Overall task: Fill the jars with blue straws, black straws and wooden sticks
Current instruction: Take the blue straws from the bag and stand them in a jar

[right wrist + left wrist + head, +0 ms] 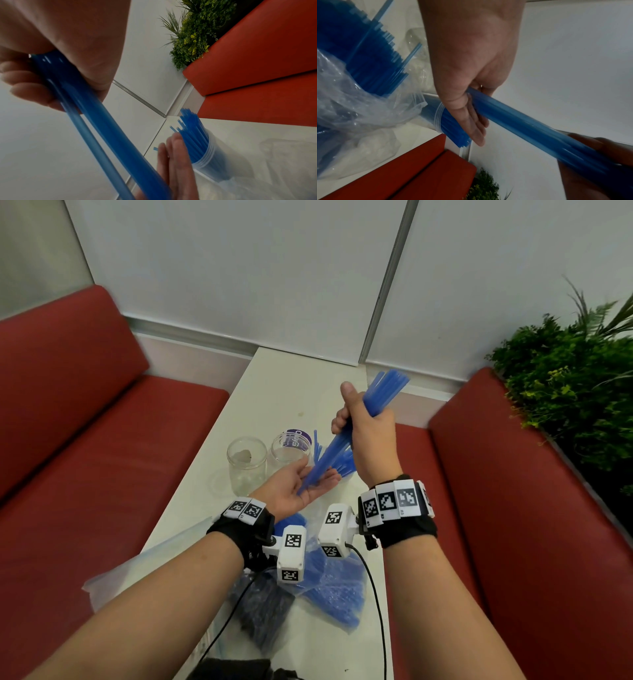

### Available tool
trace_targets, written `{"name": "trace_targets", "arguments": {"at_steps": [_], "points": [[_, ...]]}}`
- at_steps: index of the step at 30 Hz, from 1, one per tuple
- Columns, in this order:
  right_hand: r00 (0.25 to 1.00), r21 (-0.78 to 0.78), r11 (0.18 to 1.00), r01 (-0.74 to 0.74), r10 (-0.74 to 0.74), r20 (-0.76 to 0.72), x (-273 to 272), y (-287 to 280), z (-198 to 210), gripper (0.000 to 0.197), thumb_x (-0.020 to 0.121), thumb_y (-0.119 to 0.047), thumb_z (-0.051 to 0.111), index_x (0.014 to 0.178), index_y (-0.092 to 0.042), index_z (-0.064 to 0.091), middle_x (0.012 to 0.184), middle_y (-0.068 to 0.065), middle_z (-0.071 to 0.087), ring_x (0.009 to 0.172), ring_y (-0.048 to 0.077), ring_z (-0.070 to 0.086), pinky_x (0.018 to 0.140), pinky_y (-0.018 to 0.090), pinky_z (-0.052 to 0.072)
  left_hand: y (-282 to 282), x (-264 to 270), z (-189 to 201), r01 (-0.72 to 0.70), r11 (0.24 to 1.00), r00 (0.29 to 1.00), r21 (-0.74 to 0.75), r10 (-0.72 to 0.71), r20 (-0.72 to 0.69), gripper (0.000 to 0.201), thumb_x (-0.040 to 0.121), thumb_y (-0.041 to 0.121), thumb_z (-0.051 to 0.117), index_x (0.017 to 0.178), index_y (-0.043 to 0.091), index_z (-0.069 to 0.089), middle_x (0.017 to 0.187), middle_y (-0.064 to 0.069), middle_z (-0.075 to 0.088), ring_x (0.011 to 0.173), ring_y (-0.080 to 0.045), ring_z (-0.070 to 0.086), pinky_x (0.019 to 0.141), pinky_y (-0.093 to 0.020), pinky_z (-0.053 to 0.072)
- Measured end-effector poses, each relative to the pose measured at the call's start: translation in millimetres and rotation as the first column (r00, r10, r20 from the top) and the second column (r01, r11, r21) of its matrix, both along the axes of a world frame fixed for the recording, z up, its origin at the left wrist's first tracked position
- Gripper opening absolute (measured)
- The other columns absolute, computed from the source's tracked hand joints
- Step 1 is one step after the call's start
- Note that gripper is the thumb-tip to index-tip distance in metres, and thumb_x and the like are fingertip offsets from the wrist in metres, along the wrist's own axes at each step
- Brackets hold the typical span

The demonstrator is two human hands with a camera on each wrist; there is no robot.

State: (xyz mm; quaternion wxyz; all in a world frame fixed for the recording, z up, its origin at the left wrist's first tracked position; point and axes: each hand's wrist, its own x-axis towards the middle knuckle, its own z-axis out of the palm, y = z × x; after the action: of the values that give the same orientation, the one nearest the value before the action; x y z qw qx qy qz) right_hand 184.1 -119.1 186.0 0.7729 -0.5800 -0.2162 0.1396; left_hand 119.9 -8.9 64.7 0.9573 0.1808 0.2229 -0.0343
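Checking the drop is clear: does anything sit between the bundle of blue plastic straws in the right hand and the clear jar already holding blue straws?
Yes: the open left hand lies under the lower ends of the bundle of blue plastic straws, its fingers beside the clear jar.

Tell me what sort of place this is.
Probably a café or restaurant booth: red cushioned benches flank a narrow white table against a white panelled wall, with greenery behind the right bench.
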Motion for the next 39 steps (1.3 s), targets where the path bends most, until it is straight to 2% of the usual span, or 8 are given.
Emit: {"name": "trace_targets", "arguments": {"at_steps": [6, 13, 20, 26, 30, 33, 36, 39], "points": [[0.982, -0.137, 0.974, -0.182, 0.186, 0.017, -1, -4, -3, 0.038, 0.094, -0.029, 0.071, 0.058, -0.024, 0.06, 0.063, 0.003, 0.059, 0.064, 0.024, 0.058, 0.075, 0.04, 0.051, 2, -1, 2, -0.028, 0.998, 0.998, 0.062, 0.031, -0.049, 0.031, 0.097, 0.014, 0.056, 0.093, -0.014, 0.069, 0.088, -0.023, 0.072, 0.079, -0.031, 0.074, 0.058, -0.031, 0.061], [0.993, -0.103, 0.988, -0.117, 0.119, 0.005, -5, 0, -4, 0.039, 0.096, -0.031, 0.069, 0.059, -0.024, 0.059, 0.062, 0.004, 0.058, 0.064, 0.022, 0.057, 0.075, 0.04, 0.051, -4, -4, 6, 0.024, 0.996, 0.998, 0.092, -0.019, -0.052, 0.038, 0.096, 0.023, 0.059, 0.076, -0.003, 0.076, 0.081, -0.014, 0.072, 0.067, -0.021, 0.073, 0.053, -0.026, 0.06], [0.995, -0.026, 0.996, -0.087, 0.088, 0.038, -1, -3, -3, 0.025, 0.091, -0.028, 0.073, 0.069, -0.023, 0.063, 0.069, 0.004, 0.059, 0.07, 0.024, 0.059, 0.077, 0.04, 0.053, 3, -8, 5, 0.102, 0.979, 0.989, 0.175, -0.081, -0.125, 0.03, 0.096, 0.024, 0.056, 0.077, 0.004, 0.068, 0.068, -0.007, 0.061, 0.043, -0.009, 0.052, 0.032, -0.014, 0.037], [0.993, 0.031, 0.993, 0.114, -0.114, -0.012, 6, 1, -10, 0.039, 0.091, -0.045, 0.071, 0.058, -0.026, 0.062, 0.058, 0.0, 0.055, 0.059, 0.021, 0.062, 0.07, 0.038, 0.057, -1, -11, 0, -0.017, 0.991, 0.998, 0.131, 0.025, -0.056, 0.032, 0.093, 0.023, 0.063, 0.117, 0.002, 0.063, 0.088, -0.013, 0.067, 0.064, -0.016, 0.065, 0.039, -0.015, 0.044], [0.973, 0.103, 0.968, 0.228, -0.224, -0.05, 8, 1, -13, 0.042, 0.094, -0.042, 0.069, 0.056, -0.026, 0.063, 0.055, -0.003, 0.054, 0.056, 0.02, 0.063, 0.076, 0.045, 0.059, 0, -9, 1, -0.142, 0.989, 0.989, 0.043, 0.139, 0.057, 0.027, 0.088, 0.024, 0.073, 0.103, 0.001, 0.072, 0.104, -0.021, 0.068, 0.083, -0.029, 0.07, 0.06, -0.025, 0.059], [0.951, 0.128, 0.944, 0.305, -0.296, -0.089, 13, 0, -13, 0.041, 0.097, -0.036, 0.067, 0.063, -0.017, 0.057, 0.053, -0.002, 0.053, 0.054, 0.021, 0.063, 0.078, 0.05, 0.058, -1, -5, 0, -0.156, 0.987, 0.985, 0.037, 0.152, 0.085, 0.034, 0.088, 0.026, 0.074, 0.112, 0.001, 0.068, 0.104, -0.019, 0.07, 0.085, -0.029, 0.07, 0.067, -0.028, 0.06], [0.964, 0.123, 0.962, 0.245, -0.228, -0.135, 15, -1, -13, 0.038, 0.097, -0.026, 0.068, 0.063, -0.013, 0.056, 0.053, 0.0, 0.053, 0.053, 0.022, 0.062, 0.075, 0.045, 0.059, -3, 4, -1, -0.125, 0.967, 0.99, 0.221, 0.137, -0.04, 0.029, 0.092, 0.031, 0.069, 0.108, 0.007, 0.064, 0.078, -0.01, 0.07, 0.06, -0.015, 0.066, 0.049, -0.02, 0.055], [0.989, 0.078, 0.996, 0.04, -0.029, -0.143, 15, -3, -11, 0.032, 0.093, -0.019, 0.071, 0.063, -0.015, 0.061, 0.058, 0.003, 0.055, 0.057, 0.024, 0.064, 0.085, 0.052, 0.057, 0, 6, -4, -0.041, 0.934, 0.985, 0.355, 0.098, -0.144, 0.015, 0.096, 0.027, 0.057, 0.09, 0.014, 0.06, 0.054, 0.001, 0.052, 0.039, -0.007, 0.042, 0.029, -0.015, 0.025]]}}
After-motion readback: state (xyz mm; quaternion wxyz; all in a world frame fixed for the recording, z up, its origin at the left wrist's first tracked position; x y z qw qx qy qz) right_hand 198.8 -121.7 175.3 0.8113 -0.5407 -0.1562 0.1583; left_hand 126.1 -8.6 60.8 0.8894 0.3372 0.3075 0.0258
